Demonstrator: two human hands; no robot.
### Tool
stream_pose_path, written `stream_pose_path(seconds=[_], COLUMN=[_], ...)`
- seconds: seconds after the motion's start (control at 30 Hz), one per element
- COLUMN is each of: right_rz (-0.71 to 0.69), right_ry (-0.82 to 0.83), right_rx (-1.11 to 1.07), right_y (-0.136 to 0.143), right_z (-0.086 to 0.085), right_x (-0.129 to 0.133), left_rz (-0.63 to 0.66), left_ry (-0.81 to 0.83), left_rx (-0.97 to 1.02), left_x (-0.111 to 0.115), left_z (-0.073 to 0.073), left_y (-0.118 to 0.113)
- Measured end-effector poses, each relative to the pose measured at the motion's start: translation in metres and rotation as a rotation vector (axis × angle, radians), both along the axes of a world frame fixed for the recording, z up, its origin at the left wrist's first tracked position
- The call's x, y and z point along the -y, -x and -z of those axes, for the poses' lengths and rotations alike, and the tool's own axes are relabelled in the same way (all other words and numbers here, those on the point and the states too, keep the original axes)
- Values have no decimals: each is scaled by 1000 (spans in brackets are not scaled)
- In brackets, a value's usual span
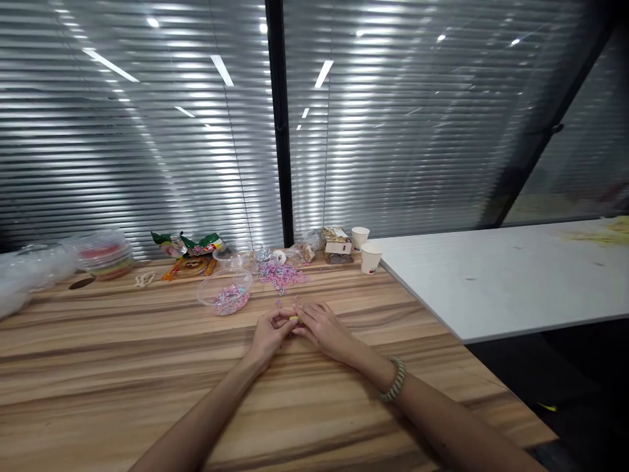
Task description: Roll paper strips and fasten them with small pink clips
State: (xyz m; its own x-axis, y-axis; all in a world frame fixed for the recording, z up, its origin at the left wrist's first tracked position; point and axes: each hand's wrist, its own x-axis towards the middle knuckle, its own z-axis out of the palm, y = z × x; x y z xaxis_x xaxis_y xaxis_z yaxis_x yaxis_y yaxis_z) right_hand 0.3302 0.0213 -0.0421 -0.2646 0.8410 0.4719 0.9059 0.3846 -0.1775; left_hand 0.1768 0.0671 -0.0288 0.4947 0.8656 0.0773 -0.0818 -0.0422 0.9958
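The left hand (268, 334) pinches a small yellow piece (294, 318) between thumb and fingers just above the wooden table (295, 413), while the right hand (322, 328) curls in against it, too small in view to tell whether it grips as well. Just beyond the fingertips lie a loose heap of pink and purple bits (285, 276) and, to its left, a clear bowl (205, 296) partly filled with similar bits. Farther right stand two paper cups (371, 258), near a small box (339, 248).
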Motion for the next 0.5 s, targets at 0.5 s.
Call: stream_pose_path(seconds=[0.5], right_rz=[-73], right_ry=[-15], right_rx=[-48], right_y=[-6], right_z=[5], right_x=[-4], left_rz=[56], left_ry=[-229], left_rx=[-59], left_x=[-3], left_z=[-12], left_y=[6])
